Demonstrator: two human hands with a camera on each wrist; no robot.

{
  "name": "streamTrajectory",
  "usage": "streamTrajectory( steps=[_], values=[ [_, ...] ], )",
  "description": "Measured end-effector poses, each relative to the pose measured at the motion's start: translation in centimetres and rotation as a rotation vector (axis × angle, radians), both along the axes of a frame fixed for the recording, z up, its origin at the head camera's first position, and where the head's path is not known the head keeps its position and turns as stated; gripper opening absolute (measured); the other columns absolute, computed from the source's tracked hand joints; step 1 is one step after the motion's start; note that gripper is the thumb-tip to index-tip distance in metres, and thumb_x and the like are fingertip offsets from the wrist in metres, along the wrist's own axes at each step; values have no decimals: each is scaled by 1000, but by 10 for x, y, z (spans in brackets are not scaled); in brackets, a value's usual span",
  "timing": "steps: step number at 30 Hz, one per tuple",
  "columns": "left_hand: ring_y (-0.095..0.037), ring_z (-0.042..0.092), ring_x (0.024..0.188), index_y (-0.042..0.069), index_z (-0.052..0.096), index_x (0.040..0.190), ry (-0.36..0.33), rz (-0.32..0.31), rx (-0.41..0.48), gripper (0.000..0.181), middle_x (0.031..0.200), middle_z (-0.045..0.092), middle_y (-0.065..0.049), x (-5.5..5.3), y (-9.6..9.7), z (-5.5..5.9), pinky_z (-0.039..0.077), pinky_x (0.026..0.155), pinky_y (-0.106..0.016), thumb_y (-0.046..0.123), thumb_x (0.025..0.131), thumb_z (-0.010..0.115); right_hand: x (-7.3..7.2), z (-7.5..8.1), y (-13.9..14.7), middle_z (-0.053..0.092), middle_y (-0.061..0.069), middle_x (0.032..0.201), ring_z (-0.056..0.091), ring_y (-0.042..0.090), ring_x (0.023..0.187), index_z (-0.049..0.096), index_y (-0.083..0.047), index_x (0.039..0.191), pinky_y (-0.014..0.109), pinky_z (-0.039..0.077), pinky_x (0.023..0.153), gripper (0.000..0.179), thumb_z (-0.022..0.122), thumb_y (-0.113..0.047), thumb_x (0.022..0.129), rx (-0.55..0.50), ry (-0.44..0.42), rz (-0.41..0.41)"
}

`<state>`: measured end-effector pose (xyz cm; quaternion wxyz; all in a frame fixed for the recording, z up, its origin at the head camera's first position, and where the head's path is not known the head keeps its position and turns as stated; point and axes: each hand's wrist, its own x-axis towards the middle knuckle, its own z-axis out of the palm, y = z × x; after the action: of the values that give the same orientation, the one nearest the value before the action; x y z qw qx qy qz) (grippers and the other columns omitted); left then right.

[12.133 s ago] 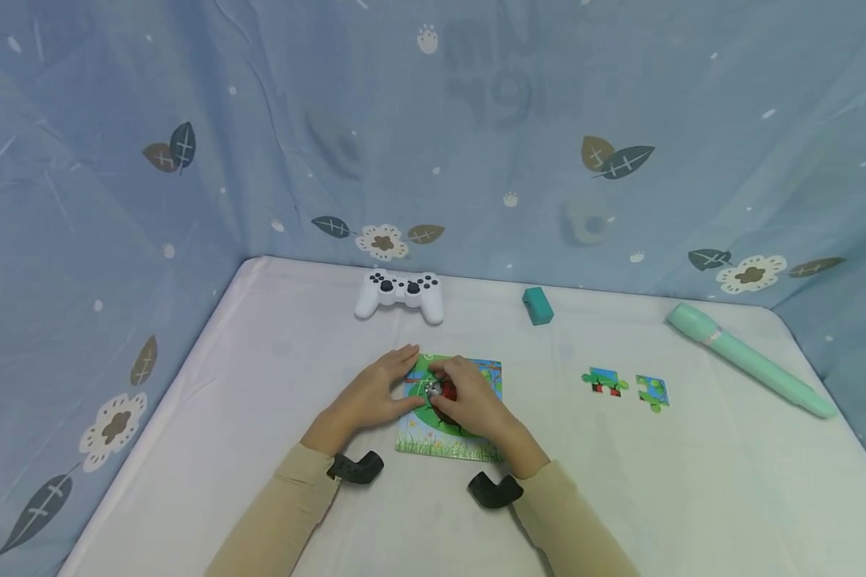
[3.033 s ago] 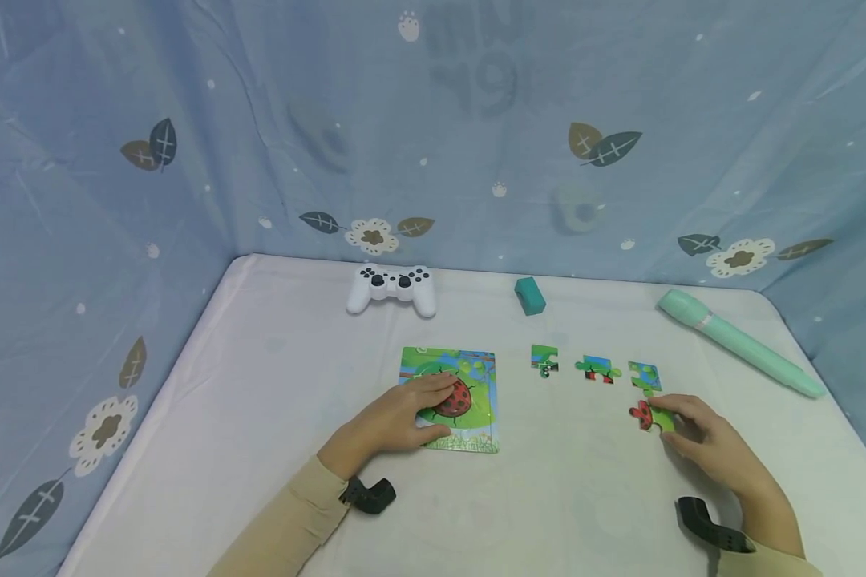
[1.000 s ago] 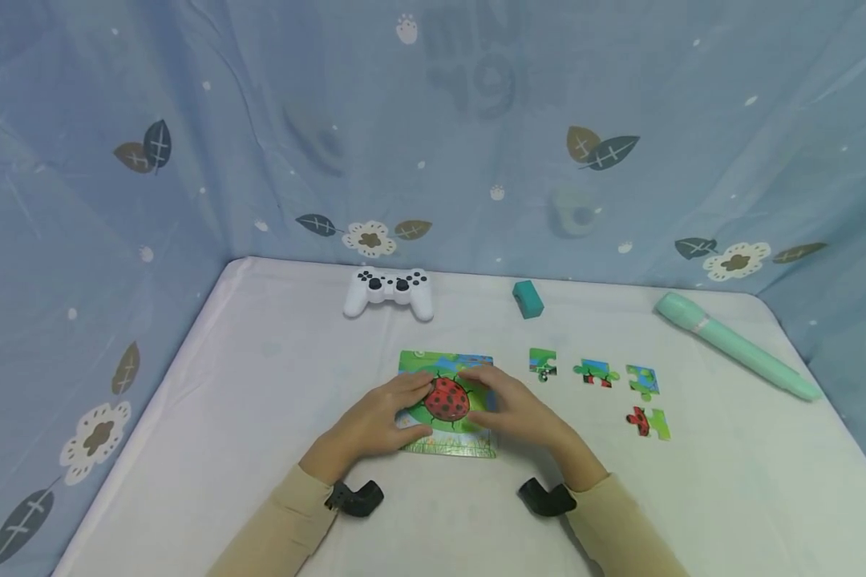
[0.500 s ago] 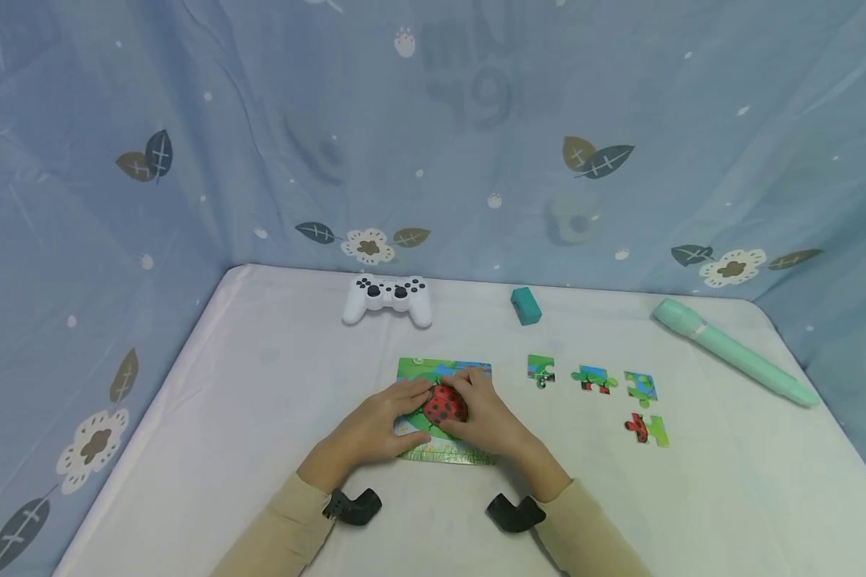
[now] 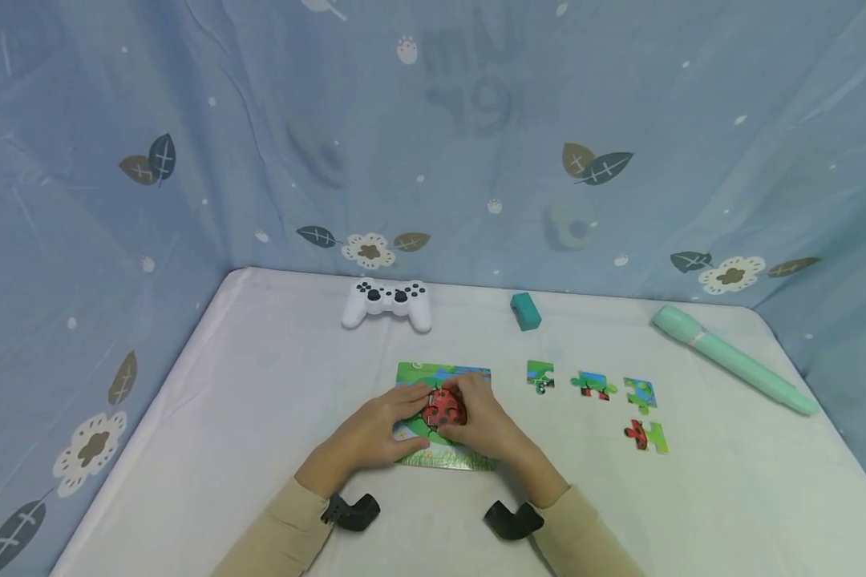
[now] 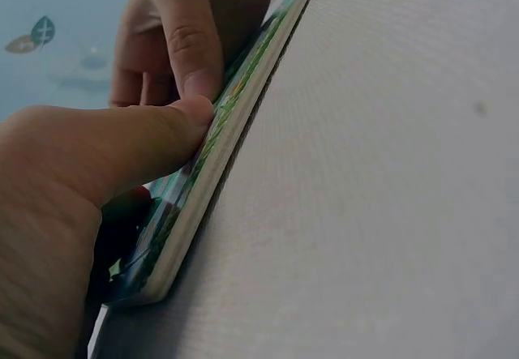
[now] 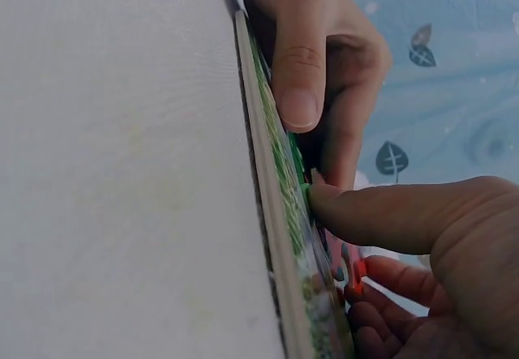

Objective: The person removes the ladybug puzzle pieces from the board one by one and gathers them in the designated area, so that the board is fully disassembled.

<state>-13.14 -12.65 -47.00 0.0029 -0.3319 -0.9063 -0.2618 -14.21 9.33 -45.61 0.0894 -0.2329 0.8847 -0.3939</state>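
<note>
Pinching a red piece of the puzzle at lower centre, your right hand was apparently prying it out; your left hand rested there, fingers extended; a level lift seemed needed next.

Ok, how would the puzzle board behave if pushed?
The puzzle board looks stiff: its edge runs straight, with visible thickness. Lying flat on the tabletop, it would probably slide rather than tip, though the left hand touching it might resist.
</note>
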Motion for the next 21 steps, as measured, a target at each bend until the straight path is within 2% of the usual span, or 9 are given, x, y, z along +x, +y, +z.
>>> streamTrajectory(
  steps=[8, 16, 21],
  values=[
    [-27, 44, 133, 3, 52, 135, 29, -14, 5, 67, 144, 48, -7, -1, -1, -4, 38, 111, -40, 43, 83, 68, -1, -2, 8, 55, 6, 118, 54, 17, 101, 49, -4, 130, 33, 51, 87, 52, 72, -8, 83, -83, 32, 65],
    [-28, 43, 134, 3, 53, 133, 21, -14, 13, 65, 144, 48, -6, 1, -2, -5, 38, 110, -41, 44, 84, 68, -1, -3, 11, 56, 4, 109, 51, 14, 93, 50, -4, 133, 26, 49, 80, 54, 71, -8, 83, -54, 89, 119],
    [-26, 43, 134, 5, 52, 135, 23, -5, 8, 67, 144, 47, -6, 0, -1, -6, 37, 112, -39, 43, 83, 68, -2, 0, 11, 57, 4, 114, 54, 15, 97, 50, -4, 134, 31, 52, 83, 56, 72, -10, 83, -32, 107, 108]
  ],
)
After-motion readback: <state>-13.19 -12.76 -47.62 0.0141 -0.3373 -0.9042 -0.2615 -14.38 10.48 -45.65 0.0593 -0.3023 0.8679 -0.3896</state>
